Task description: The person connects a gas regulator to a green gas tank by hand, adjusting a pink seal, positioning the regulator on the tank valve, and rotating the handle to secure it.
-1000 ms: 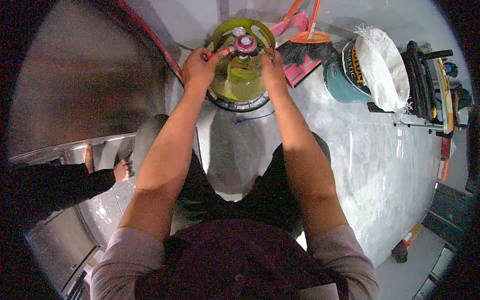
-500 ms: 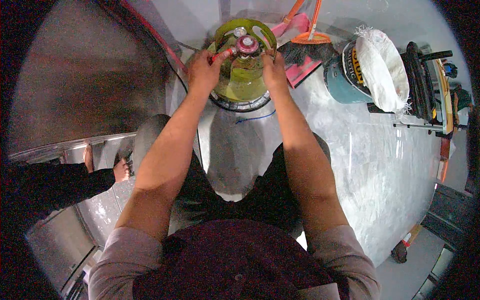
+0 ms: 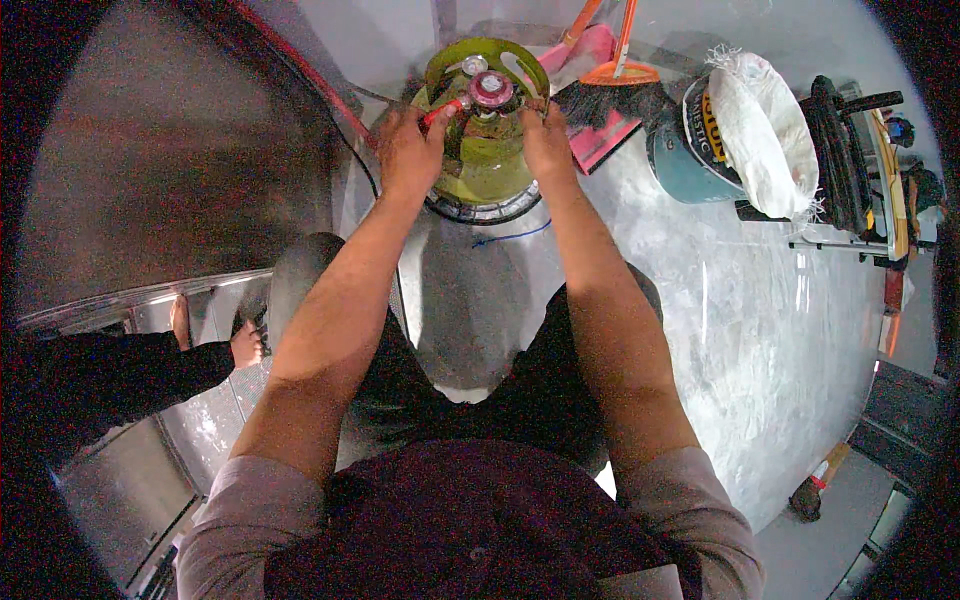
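Observation:
A green gas cylinder [image 3: 485, 178] stands upright in front of my knees. On its valve sits a regulator [image 3: 490, 88] with a round red-pink knob and a small gauge [image 3: 474, 65] behind it. At the cylinder's left, my left hand [image 3: 410, 160] is closed around the red end of the hose [image 3: 448, 110] that joins the regulator; its palm side is hidden. My right hand [image 3: 548, 150] pinches the right edge of the cylinder's collar [image 3: 520, 62], thumb inside. The cylinder rests on a dark ring-shaped base [image 3: 485, 212].
Behind and right are a broom [image 3: 622, 75] and a pink dustpan [image 3: 605, 145]. A blue-grey bucket [image 3: 690, 165] carries a white sack [image 3: 765, 135]. A brown panel [image 3: 180, 150] fills the left; below it another person's foot [image 3: 246, 345] shows. A blue string [image 3: 510, 236] lies on the floor.
The view has shifted slightly. Both hands keep their places on the hose end and the collar; my left fingers look a little more bunched.

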Action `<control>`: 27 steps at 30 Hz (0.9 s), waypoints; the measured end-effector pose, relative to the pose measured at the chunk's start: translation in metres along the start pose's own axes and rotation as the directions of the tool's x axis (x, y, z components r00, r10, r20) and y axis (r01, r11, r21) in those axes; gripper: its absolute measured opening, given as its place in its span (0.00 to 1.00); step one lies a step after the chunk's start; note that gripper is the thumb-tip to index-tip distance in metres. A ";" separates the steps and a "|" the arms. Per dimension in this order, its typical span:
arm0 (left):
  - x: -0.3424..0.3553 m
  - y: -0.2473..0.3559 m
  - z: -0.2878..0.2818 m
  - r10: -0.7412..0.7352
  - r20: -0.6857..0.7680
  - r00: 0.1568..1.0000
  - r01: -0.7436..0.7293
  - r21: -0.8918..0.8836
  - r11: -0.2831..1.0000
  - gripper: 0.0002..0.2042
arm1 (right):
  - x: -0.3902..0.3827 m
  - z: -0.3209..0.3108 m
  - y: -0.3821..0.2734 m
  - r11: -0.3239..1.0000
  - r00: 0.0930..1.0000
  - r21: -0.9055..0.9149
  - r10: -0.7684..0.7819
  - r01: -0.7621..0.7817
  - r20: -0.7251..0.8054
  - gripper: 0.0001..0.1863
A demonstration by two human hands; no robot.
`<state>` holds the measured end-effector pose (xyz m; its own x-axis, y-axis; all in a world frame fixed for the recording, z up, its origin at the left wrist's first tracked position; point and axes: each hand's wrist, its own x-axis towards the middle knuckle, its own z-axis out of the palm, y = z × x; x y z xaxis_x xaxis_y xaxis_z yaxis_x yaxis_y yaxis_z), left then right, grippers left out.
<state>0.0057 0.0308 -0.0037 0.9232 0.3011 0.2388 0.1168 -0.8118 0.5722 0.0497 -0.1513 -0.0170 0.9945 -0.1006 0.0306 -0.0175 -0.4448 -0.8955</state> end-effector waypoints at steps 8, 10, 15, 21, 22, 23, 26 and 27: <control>0.003 -0.006 0.007 0.011 -0.047 0.999 -0.013 -0.033 0.999 0.26 | 0.001 0.003 0.002 0.999 0.999 0.033 0.024 -0.022 -0.037 0.22; 0.003 -0.009 0.009 0.001 -0.047 0.999 -0.004 -0.057 0.998 0.29 | -0.001 0.003 0.002 0.999 0.997 0.048 0.005 -0.001 -0.081 0.21; 0.004 -0.013 0.012 0.037 -0.079 0.996 -0.038 -0.011 0.999 0.28 | -0.005 -0.001 -0.001 0.993 0.995 -0.064 -0.104 0.103 -0.005 0.21; 0.003 -0.009 0.005 0.022 -0.043 0.999 -0.024 -0.035 0.999 0.28 | -0.008 -0.005 -0.011 0.991 0.999 -0.130 -0.028 0.034 0.046 0.21; 0.003 -0.007 0.003 -0.034 0.038 0.999 0.036 -0.061 0.998 0.28 | -0.009 -0.003 -0.014 0.993 0.998 -0.116 -0.024 0.030 0.057 0.20; 0.004 -0.006 0.001 -0.043 0.034 0.998 0.045 -0.060 0.997 0.28 | -0.009 -0.003 -0.016 0.994 0.998 -0.103 -0.020 0.027 0.068 0.20; 0.004 -0.003 -0.003 -0.020 0.070 0.997 0.024 -0.048 0.999 0.28 | -0.012 -0.002 -0.025 0.981 0.945 -0.033 -0.193 0.191 -0.265 0.26; 0.003 -0.002 -0.004 -0.020 0.052 0.998 0.022 -0.047 0.999 0.28 | -0.014 -0.004 -0.027 0.905 0.877 -0.237 -0.408 0.353 -0.252 0.26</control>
<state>0.0069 0.0349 -0.0011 0.9385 0.2905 0.1864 0.1199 -0.7808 0.6132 0.0363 -0.1413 0.0084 0.8534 -0.1314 0.5045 0.3107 -0.6488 -0.6946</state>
